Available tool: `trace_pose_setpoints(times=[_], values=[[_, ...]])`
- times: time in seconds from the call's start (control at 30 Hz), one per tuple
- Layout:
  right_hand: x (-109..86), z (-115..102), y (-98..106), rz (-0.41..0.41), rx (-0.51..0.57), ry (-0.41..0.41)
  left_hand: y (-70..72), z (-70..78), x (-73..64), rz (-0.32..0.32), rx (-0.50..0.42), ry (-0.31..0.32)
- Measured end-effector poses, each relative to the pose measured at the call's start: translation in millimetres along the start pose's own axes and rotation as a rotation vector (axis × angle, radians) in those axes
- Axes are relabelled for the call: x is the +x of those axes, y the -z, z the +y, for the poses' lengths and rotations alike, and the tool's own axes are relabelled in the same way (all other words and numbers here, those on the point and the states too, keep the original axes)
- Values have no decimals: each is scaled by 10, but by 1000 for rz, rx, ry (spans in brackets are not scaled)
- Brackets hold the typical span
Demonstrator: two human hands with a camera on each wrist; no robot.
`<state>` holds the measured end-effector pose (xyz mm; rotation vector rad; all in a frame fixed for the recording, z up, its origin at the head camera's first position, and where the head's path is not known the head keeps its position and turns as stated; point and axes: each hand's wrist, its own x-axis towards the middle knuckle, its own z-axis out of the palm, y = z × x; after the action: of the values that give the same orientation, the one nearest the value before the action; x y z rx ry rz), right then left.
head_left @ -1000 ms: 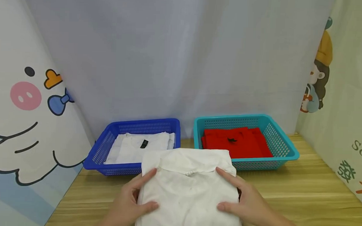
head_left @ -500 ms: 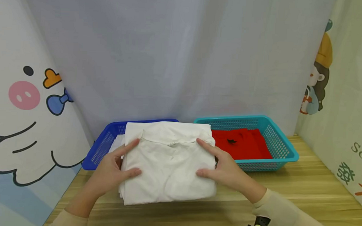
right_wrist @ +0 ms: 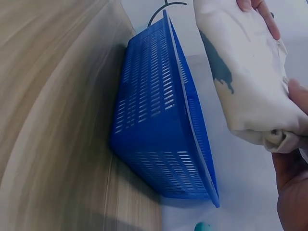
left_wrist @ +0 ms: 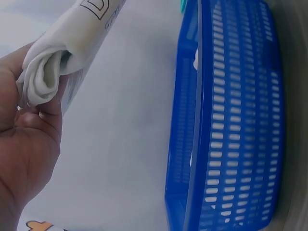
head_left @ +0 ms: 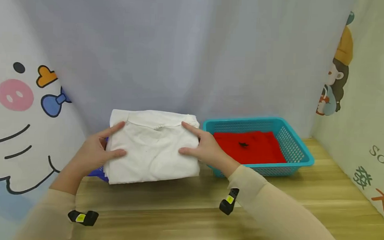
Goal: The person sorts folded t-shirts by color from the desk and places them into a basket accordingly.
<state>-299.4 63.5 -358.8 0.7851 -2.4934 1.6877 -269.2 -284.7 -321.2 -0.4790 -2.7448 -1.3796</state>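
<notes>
Between both hands hangs a folded white T-shirt (head_left: 153, 150), held up over the blue basket (left_wrist: 240, 115), which it mostly hides in the head view. My left hand (head_left: 94, 150) grips its left edge, thumb on the front and the other fingers behind. On the opposite edge my right hand (head_left: 207, 148) holds it the same way. Dark printing shows on the shirt's outer face in the left wrist view, and a grey-green printed patch in the right wrist view. Its rolled fold lies in the left palm. Both wrist views show the shirt above the basket's rim.
A turquoise basket (head_left: 292, 148) with folded red clothing (head_left: 254, 148) stands to the right on the wooden table (head_left: 163, 218). A pale curtain (head_left: 169, 55) hangs behind the baskets. Printed cloths flank the table on the left (head_left: 26, 128) and right (head_left: 364, 105).
Both hands have lifted the white T-shirt from the table's front and carried it forward and left. It now covers most of the blue basket, whose white clothes showed earlier.
</notes>
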Motion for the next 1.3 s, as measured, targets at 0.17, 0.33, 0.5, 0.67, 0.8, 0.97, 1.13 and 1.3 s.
trace_pose_setpoints(times=[0.17,0.33,0.5,0.67,0.8,0.97,1.13,1.3], values=[[326,-8,-251,-10,-36,13,232,-181,45,3,41,66],[539,27,-437,-7,-80,0,379,-308,107,8,100,90],[654,34,-530,8,-141,-29,464,-377,220,3,186,87],[717,47,-566,16,-206,-51,478,-403,337,12,241,95],[730,121,-602,0,-210,-88,431,-459,393,-3,268,109],[712,237,-651,-58,-267,-130,361,-596,436,-23,287,119],[692,289,-660,-106,-334,-147,276,-708,474,-20,314,104],[679,323,-632,-118,-358,-160,169,-761,517,-21,309,120]])
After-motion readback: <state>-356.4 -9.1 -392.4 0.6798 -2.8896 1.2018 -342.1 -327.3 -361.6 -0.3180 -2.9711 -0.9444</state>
